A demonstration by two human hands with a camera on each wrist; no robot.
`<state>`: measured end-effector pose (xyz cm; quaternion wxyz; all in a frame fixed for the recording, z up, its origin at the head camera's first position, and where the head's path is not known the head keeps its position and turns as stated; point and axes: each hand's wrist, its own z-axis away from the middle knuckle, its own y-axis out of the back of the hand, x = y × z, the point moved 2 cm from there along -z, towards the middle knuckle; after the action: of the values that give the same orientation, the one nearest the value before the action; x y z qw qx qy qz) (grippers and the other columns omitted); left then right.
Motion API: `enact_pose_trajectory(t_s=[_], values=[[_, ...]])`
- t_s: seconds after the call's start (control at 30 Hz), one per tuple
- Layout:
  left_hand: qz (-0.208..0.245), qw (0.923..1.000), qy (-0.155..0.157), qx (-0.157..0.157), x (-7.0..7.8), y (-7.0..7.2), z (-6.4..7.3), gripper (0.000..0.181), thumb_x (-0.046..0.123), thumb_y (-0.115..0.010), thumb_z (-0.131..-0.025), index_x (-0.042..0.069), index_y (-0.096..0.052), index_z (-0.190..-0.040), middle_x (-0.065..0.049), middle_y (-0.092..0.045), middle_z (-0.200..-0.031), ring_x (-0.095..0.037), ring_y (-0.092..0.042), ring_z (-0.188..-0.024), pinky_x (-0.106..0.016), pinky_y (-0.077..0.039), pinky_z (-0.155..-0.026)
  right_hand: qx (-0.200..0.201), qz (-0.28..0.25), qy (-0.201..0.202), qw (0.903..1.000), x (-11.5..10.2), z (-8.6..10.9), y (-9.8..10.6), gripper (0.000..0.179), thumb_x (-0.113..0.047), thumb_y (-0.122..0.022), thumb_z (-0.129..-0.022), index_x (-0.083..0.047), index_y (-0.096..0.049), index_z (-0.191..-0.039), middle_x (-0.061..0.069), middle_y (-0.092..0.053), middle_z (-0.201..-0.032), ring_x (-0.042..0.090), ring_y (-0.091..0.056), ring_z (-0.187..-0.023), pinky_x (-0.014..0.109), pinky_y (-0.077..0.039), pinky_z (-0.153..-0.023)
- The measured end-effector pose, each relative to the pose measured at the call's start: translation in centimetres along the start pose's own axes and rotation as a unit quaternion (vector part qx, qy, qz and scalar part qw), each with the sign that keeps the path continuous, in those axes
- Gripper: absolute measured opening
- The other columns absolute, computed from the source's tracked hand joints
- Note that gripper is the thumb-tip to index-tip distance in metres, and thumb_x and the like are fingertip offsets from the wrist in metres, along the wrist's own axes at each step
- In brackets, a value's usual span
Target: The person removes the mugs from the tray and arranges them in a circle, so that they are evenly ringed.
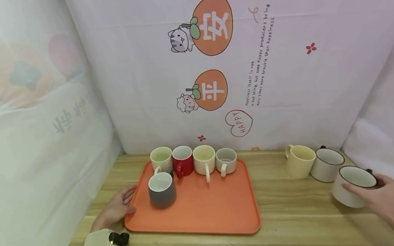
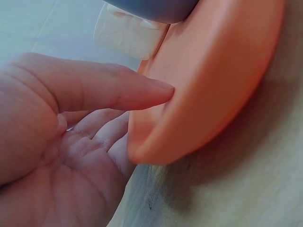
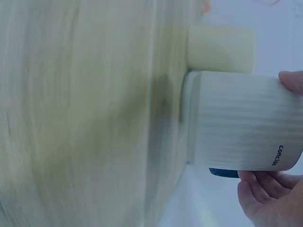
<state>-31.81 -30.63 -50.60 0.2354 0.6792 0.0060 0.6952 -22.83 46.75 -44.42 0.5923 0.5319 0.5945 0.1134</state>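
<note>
Over at the tabletop's (image 1: 290,222) right edge, the right hand (image 1: 388,198) grips a dark-rimmed mug (image 1: 347,195), thumb and fingers bent round it; a matching mug (image 1: 326,168) and a yellow mug (image 1: 299,163) stand toward the back right corner. The left hand (image 1: 116,208) pinches the orange tray's (image 1: 211,211) left edge, near a grey mug (image 1: 163,195).

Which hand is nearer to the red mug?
Left. The left hand grips the orange tray, left of the red mug; the right hand holds a black-rimmed white mug, farther off to the red mug's right.
</note>
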Motion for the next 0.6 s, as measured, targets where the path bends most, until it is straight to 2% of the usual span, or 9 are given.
enact_pose_trajectory(t_s=[0.07, 0.13, 0.2, 0.23, 0.27, 0.37, 0.6], values=[[0.0, 1.0, 0.003, 0.004, 0.1, 0.0, 0.1, 0.091, -0.015, -0.065, -0.085, -0.011, -0.019, -0.164, -0.035, -0.021, -0.17, -0.051, -0.021, -0.159, -0.05, -0.04, -0.124, -0.004, 0.007, -0.016, 0.9998, 0.5, -0.6, -0.2, 0.082, -0.062, -0.086, -0.077, 0.002, -0.068, -0.124, 0.03, -0.073, -0.117, -0.005, -0.052, -0.078, 0.027, -0.035, -0.075], [-0.004, 1.0, 0.004, 0.004, 0.3, -0.1, 0.2, 0.091, -0.015, -0.065, -0.085, -0.011, -0.018, -0.163, -0.035, -0.021, -0.17, -0.052, -0.021, -0.158, -0.052, -0.039, -0.124, -0.005, 0.004, -0.029, 0.9996, 0.8, -1.0, -0.4, 0.084, -0.062, -0.085, -0.078, 0.004, -0.066, -0.126, 0.033, -0.069, -0.127, 0.019, -0.063, -0.092, 0.036, -0.039, -0.081], [-0.009, 0.9999, 0.004, 0.004, 0.4, -0.2, 0.2, 0.091, -0.015, -0.066, -0.085, -0.012, -0.018, -0.163, -0.036, -0.021, -0.17, -0.052, -0.021, -0.158, -0.053, -0.038, -0.124, -0.007, -0.002, -0.042, 0.9991, 1.1, -1.3, -0.8, 0.088, -0.06, -0.085, -0.078, 0.007, -0.062, -0.131, 0.036, -0.064, -0.133, 0.044, -0.061, -0.11, 0.047, -0.041, -0.091], [-0.012, 0.9999, 0.003, 0.004, 0.5, -0.2, 0.2, 0.091, -0.015, -0.066, -0.085, -0.012, -0.018, -0.163, -0.036, -0.021, -0.169, -0.053, -0.022, -0.158, -0.054, -0.038, -0.124, -0.009, -0.006, -0.049, 0.9987, 1.1, -1.4, -0.9, 0.091, -0.059, -0.084, -0.079, 0.009, -0.059, -0.135, 0.038, -0.06, -0.137, 0.051, -0.056, -0.119, 0.053, -0.04, -0.097], [-0.013, 0.9999, 0.003, 0.003, 0.6, -0.2, 0.2, 0.091, -0.015, -0.066, -0.085, -0.013, -0.018, -0.163, -0.036, -0.02, -0.17, -0.053, -0.022, -0.158, -0.055, -0.037, -0.124, -0.009, -0.012, -0.057, 0.9983, 1.1, -1.5, -1.1, 0.093, -0.058, -0.084, -0.079, 0.01, -0.057, -0.137, 0.039, -0.058, -0.139, 0.053, -0.055, -0.123, 0.058, -0.038, -0.102], [-0.015, 0.9999, 0.005, 0.005, 0.6, -0.2, 0.1, 0.09, -0.014, -0.066, -0.086, -0.012, -0.018, -0.163, -0.036, -0.02, -0.17, -0.053, -0.022, -0.158, -0.055, -0.036, -0.125, -0.011, -0.027, -0.08, 0.9963, 1.3, -1.6, -1.6, 0.102, -0.056, -0.084, -0.08, 0.013, -0.049, -0.146, 0.041, -0.051, -0.146, 0.055, -0.049, -0.131, 0.062, -0.035, -0.111], [-0.016, 0.9998, 0.005, 0.008, 0.6, -0.3, 0.3, 0.089, -0.015, -0.066, -0.086, -0.012, -0.019, -0.163, -0.036, -0.02, -0.17, -0.053, -0.022, -0.157, -0.057, -0.035, -0.125, 0.001, -0.051, -0.101, 0.9936, 1.5, -1.8, -2.6, 0.107, -0.055, -0.084, -0.081, 0.015, -0.042, -0.151, 0.043, -0.047, -0.149, 0.058, -0.043, -0.136, 0.064, -0.033, -0.112]])
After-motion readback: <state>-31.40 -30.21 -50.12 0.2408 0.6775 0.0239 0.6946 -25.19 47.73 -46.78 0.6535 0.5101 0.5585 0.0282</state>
